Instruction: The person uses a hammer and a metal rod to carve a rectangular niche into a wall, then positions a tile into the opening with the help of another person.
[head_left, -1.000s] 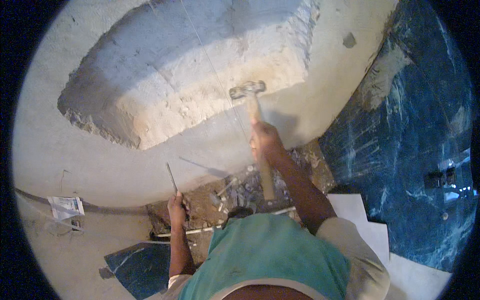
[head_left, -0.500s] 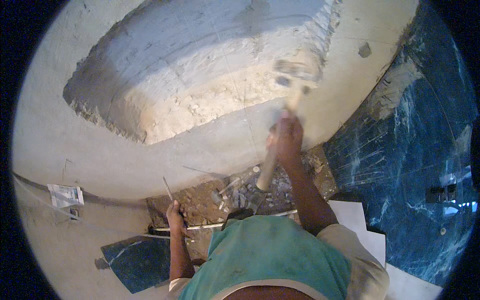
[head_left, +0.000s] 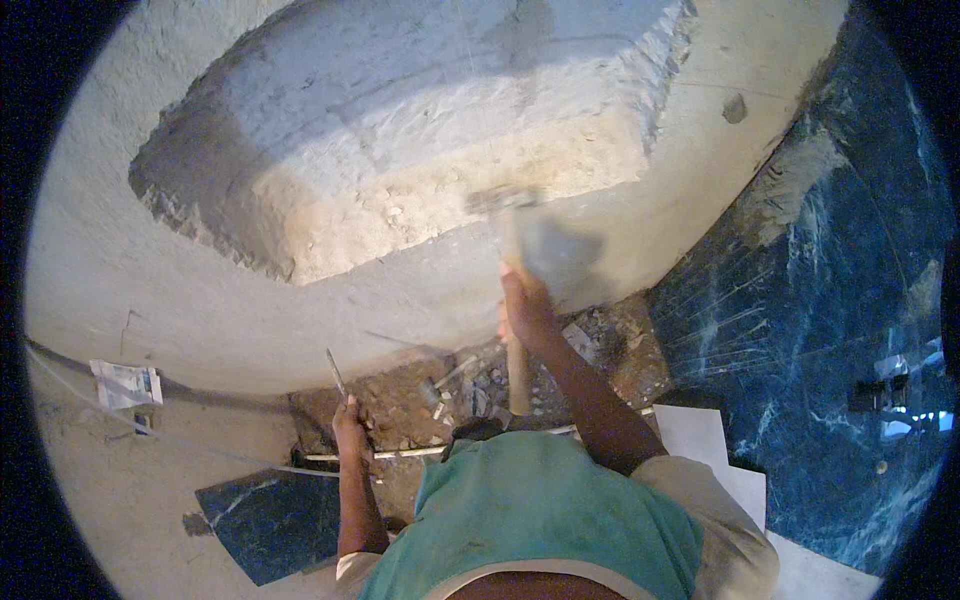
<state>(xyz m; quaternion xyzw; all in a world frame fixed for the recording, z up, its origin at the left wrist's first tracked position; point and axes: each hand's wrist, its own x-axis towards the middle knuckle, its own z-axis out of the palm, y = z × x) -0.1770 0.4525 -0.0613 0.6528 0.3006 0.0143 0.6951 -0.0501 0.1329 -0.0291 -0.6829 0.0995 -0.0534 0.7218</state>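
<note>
Two arms (head_left: 585,390) forward | right fingers (head_left: 505,318) higher, round hammer (head_left: 511,240) | left fingers (head_left: 366,425) lower, round rod (head_left: 336,372)

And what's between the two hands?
In the head view, rubble and a strip of pale wall show between the left hand and the right hand.

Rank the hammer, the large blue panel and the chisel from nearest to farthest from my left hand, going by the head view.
1. Chisel, gripped in the left hand.
2. Hammer, to the right, in the right hand.
3. Large blue panel, at far right.
</note>
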